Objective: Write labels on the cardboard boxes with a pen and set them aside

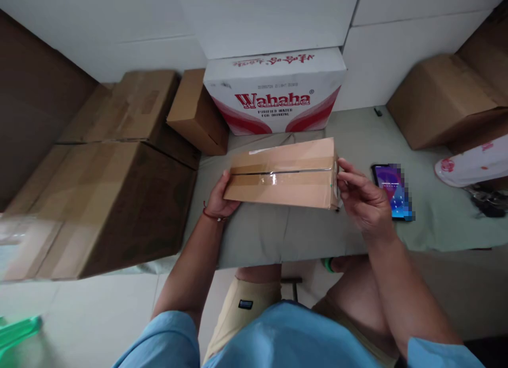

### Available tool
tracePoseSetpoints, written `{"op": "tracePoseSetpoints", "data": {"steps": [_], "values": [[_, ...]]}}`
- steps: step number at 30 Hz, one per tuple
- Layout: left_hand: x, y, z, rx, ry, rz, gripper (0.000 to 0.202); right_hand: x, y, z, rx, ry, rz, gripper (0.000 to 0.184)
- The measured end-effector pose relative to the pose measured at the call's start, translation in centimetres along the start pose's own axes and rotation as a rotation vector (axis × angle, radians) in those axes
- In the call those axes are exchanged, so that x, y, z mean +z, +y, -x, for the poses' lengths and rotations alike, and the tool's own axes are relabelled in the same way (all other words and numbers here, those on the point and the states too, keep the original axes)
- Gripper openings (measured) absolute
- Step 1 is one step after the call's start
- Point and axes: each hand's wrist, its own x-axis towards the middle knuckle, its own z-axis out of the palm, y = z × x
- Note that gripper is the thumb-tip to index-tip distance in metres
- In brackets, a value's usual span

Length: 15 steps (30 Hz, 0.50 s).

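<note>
A long taped cardboard box (283, 172) lies on the grey-green cloth of the table (278, 233) in front of me. My left hand (219, 196) grips the box's left end, fingers curled around its edge. My right hand (361, 196) is at the right end, fingers pinched together at the tape on that edge. A strip of clear tape runs along the box's top seam.
A white and red Wahaha water carton (278, 90) stands behind the box. Brown cardboard boxes are stacked at the left (115, 198) and at the right (440, 100). A lit phone (391, 190) lies right of my right hand. A white bag (474, 164) sits at the far right.
</note>
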Motion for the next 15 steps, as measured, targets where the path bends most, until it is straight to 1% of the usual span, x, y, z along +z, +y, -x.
{"op": "tracePoseSetpoints", "data": {"steps": [2,4,7,9,11,13,15], "values": [[-0.3,-0.2,-0.1,-0.022,0.019,0.005,0.048,0.4,0.1,0.2,0.012,-0.021,-0.04,0.038],[-0.1,-0.2,0.0,-0.007,0.046,0.022,0.053,0.7,0.3,0.2,0.025,-0.014,-0.077,0.048],[0.5,0.3,0.2,0.127,0.066,0.05,0.07,1.0,1.1,-0.3,0.012,0.033,-0.102,0.059],[0.9,0.7,0.3,0.245,0.073,0.066,0.083,0.9,1.9,-0.7,-0.013,0.078,-0.071,0.061],[1.1,1.2,0.4,0.334,0.079,0.062,0.091,0.6,2.6,-1.0,-0.014,0.099,0.007,0.062],[1.0,1.5,0.5,0.391,0.084,0.043,0.093,0.3,3.0,-1.1,0.044,0.081,0.066,0.061],[0.8,1.6,0.6,0.425,0.075,0.019,0.092,0.1,3.2,-1.2,0.146,0.055,0.06,0.054]]}}
